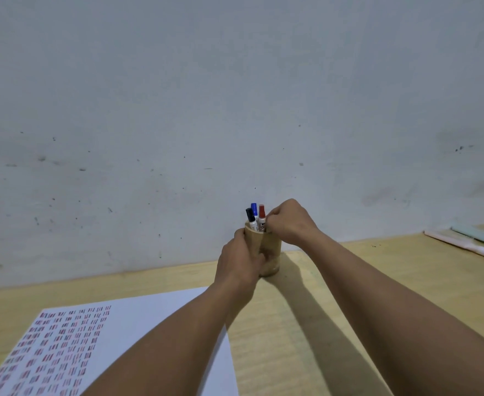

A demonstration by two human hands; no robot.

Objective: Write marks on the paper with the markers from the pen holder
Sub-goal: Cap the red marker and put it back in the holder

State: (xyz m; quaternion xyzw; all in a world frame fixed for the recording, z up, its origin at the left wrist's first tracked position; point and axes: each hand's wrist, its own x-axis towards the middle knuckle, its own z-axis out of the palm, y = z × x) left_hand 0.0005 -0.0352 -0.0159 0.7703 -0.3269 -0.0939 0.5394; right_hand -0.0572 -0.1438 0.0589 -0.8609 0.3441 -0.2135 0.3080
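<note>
A round wooden pen holder (270, 250) stands on the table near the wall. Three markers stick up out of it: one with a black cap (250, 215), one with a blue cap (254, 208) and one with a red cap (261, 212). My left hand (239, 260) wraps around the holder's left side. My right hand (287, 222) is over the holder's right rim, its fingers pinched together right beside the red-capped marker; whether they grip it is hidden. A white paper (155, 318) lies at the lower left, its left part filled with rows of small red and dark marks.
The light wooden table (297, 324) ends at a grey-white wall (235, 95) just behind the holder. Pale rolled or long objects (469, 247) lie at the far right edge of the table.
</note>
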